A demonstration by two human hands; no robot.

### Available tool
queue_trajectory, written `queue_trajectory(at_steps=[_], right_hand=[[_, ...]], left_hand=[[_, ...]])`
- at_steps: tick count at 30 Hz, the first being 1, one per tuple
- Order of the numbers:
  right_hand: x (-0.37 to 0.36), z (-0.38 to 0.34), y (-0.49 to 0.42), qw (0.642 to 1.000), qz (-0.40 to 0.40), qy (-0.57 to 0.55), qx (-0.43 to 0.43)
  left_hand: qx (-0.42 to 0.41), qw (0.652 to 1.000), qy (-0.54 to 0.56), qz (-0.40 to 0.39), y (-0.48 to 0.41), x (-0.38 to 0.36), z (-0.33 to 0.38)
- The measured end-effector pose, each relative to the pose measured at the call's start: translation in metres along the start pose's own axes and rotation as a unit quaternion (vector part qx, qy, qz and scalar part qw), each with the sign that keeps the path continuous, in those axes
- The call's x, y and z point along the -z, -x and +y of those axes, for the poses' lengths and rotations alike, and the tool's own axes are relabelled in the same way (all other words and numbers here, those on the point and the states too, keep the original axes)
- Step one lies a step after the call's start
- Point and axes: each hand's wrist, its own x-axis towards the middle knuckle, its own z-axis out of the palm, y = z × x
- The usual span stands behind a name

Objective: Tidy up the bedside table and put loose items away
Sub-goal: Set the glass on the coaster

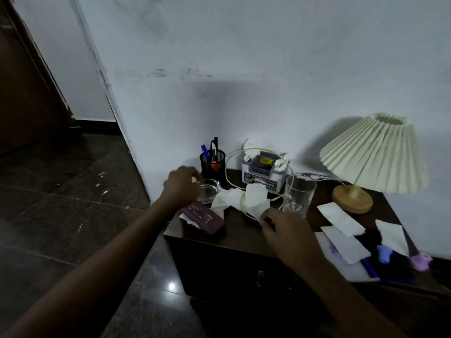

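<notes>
The right hand is sitting at the near edge of the crumpled tissues, fingers curled and seeming to pinch a tissue corner, tho blur means can't tell for sure. The heap is lying just ahead & left of those fingers, long axis running left-right. The left hand is hovering at the glass ashtray, fingers bent, possibly holding smth small & pale. The drinking glass is standing just beside the right hand, w/ a pale cord looping under the tissues: likely snags.

Ashtray left of tissues, glass right, on table.
</notes>
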Motion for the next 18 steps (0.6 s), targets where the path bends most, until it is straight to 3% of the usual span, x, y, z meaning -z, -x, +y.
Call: queue_trajectory(at_steps=[3,5,8,12,18], right_hand=[[0.020,0.007,-0.003,0.977,0.212,0.017,0.006],[0.031,0.019,-0.008,0.950,0.305,-0.049,-0.040],[0.033,0.035,-0.020,0.926,0.245,-0.228,-0.173],[0.017,0.043,-0.031,0.933,0.176,-0.285,-0.135],[0.006,0.045,-0.042,0.929,0.179,-0.272,-0.175]], left_hand=[[0.059,0.997,0.024,-0.032,0.032,-0.018,-0.019],[0.069,0.992,0.098,-0.037,0.047,-0.026,-0.021],[0.061,0.986,0.146,-0.052,0.063,-0.033,-0.016],[0.074,0.989,0.124,-0.012,0.078,-0.044,0.003],[0.119,0.987,0.107,-0.007,0.085,-0.072,0.044]])
